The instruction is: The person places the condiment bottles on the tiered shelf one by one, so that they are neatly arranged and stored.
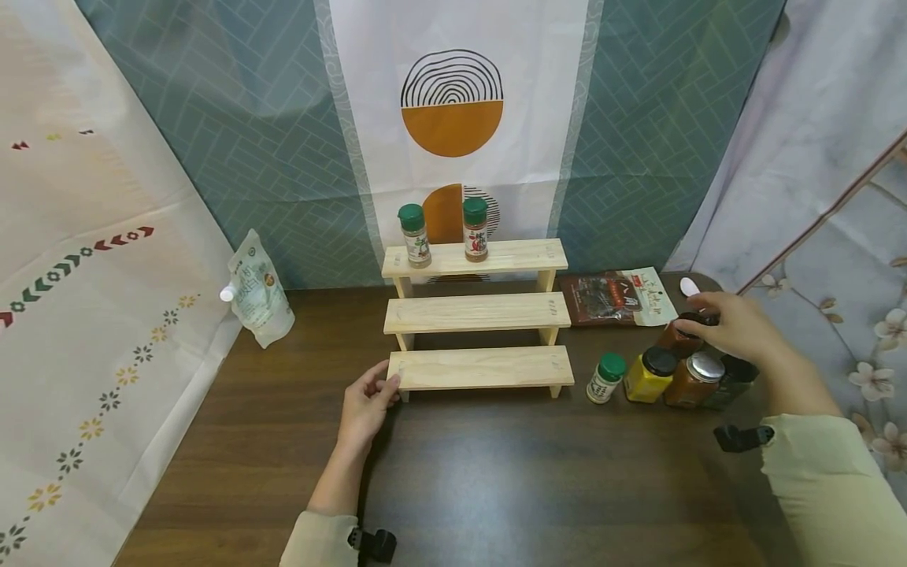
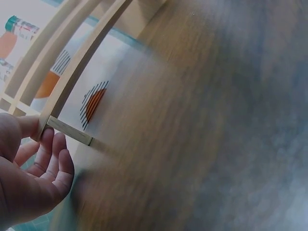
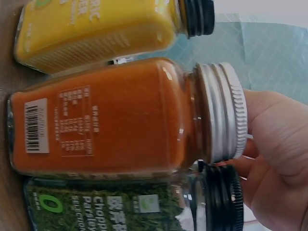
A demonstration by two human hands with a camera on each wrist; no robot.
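Observation:
My left hand [image 1: 366, 403] pinches the left end of the lowest step of a three-step wooden rack [image 1: 482, 368], thumb on top. In the left wrist view its fingers [image 2: 44, 154] curl at the board's end. Over at the right, my right hand [image 1: 737, 324] grips the dark lid of a reddish-brown spice jar [image 1: 676, 342] from above. Just in front of that jar stand a yellow turmeric jar [image 1: 647, 376], a silver-lidded jar of orange-brown powder [image 3: 115, 120] and a black-lidded jar of chopped parsley [image 3: 96, 204]. In the right wrist view the gripped jar is hidden behind them.
Two green-capped shakers [image 1: 415, 236] stand on the top step. Another green-capped shaker [image 1: 605, 378] is right of the rack. A brown-and-white packet [image 1: 616, 298] lies behind, near a white spoon [image 1: 688, 287]. A spouted pouch [image 1: 259, 295] stands at left, by the curtain.

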